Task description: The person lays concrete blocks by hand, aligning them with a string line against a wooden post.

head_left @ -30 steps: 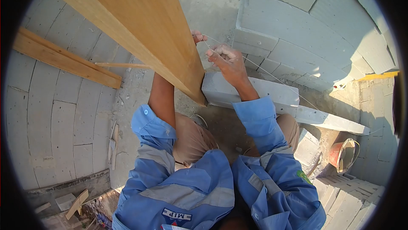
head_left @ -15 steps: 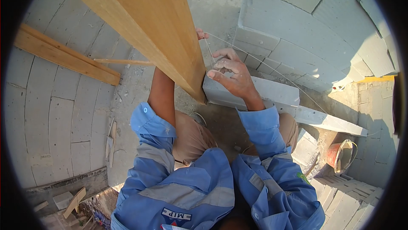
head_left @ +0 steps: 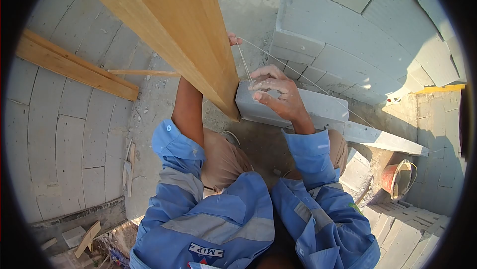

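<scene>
A thick wooden post [head_left: 194,30] slants across the upper middle and hides most of my left hand [head_left: 233,39]. Only its fingertips show past the post's right edge, closed on a thin pale string [head_left: 244,62]. From there one length runs down to my right hand [head_left: 279,92], whose dusty fingers are curled, with the string at their tips. Another length stretches off to the lower right above a row of grey blocks [head_left: 313,104]. The near end of that row meets the foot of the post.
Block walls stand at the left [head_left: 69,139] and upper right [head_left: 343,30]. A wooden beam [head_left: 74,65] lies against the left wall, with a thin stick [head_left: 144,73] reaching to the post. At the lower right are a reddish bucket [head_left: 390,179] and stacked blocks [head_left: 402,229].
My right hand has shifted slightly right and down, drawing the string along with its fingers. My left fingertips stay at the post's edge.
</scene>
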